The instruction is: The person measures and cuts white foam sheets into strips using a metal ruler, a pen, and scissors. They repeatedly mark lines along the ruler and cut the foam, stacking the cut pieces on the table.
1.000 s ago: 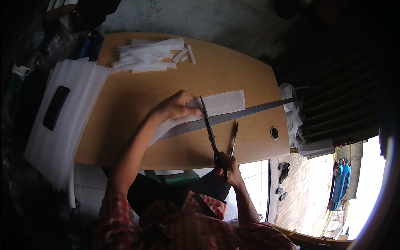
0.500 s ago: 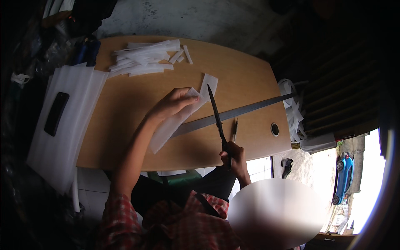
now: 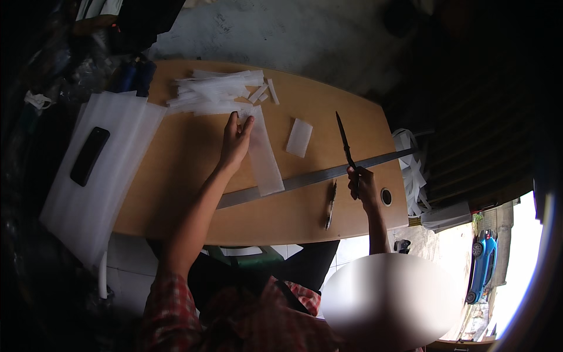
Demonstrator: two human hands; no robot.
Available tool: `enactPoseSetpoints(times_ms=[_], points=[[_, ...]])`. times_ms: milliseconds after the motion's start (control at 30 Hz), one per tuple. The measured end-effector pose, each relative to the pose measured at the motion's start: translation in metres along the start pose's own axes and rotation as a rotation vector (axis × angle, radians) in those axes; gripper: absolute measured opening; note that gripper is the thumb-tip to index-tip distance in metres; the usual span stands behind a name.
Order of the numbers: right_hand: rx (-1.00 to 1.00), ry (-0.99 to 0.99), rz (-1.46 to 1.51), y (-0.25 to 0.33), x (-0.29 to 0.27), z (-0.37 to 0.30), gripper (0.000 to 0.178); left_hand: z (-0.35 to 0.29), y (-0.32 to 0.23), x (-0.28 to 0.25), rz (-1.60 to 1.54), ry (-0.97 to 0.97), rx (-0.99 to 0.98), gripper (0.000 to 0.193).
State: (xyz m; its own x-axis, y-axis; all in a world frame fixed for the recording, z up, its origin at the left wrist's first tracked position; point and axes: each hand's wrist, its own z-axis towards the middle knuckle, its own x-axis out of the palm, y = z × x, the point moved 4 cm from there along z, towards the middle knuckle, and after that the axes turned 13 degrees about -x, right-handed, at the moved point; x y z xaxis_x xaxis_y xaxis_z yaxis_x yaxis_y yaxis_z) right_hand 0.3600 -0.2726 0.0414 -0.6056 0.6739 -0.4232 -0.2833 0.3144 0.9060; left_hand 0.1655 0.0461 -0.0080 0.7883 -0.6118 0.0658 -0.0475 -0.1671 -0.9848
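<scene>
I wear a shirt (image 3: pixel 258 325) in a red check crossed with paler lines, its cloth darkening toward the near edge. The left sleeve (image 3: pixel 172 311) is loose and creased, ending around the elbow. On my front, a dark strip (image 3: pixel 292 296) runs beside a brighter red fold (image 3: pixel 308 295) of check. My trousers (image 3: pixel 311 261) are black. Both forearms (image 3: pixel 196 214) are bare, tapering to bare left hand (image 3: pixel 236 144) and right hand (image 3: pixel 365 185). A pale blur (image 3: pixel 393 302) covers my right arm's near end.

Black phone (image 3: pixel 90 156) lying at left, dark shoes (image 3: pixel 402 246) at lower right, blue car (image 3: pixel 482 267) farther right (sideways in view)
</scene>
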Motion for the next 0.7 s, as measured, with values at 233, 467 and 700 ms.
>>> enactPoseSetpoints(times_ms=[233, 467, 700], points=[[-0.102, 0.343, 0.324, 0.029, 0.087, -0.086, 0.079, -0.013, -0.012, -0.012, -0.212, -0.321, 0.045, 0.036], [-0.094, 0.328, 0.316, 0.04, 0.122, -0.116, 0.086, -0.031, -0.024, 0.007, -0.13, -0.248, 0.248, 0.024], [-0.044, 0.016, 0.445, 0.048, 0.146, -0.079, 0.039, -0.062, -0.013, 0.047, -0.116, 0.137, 0.126, 0.03]])
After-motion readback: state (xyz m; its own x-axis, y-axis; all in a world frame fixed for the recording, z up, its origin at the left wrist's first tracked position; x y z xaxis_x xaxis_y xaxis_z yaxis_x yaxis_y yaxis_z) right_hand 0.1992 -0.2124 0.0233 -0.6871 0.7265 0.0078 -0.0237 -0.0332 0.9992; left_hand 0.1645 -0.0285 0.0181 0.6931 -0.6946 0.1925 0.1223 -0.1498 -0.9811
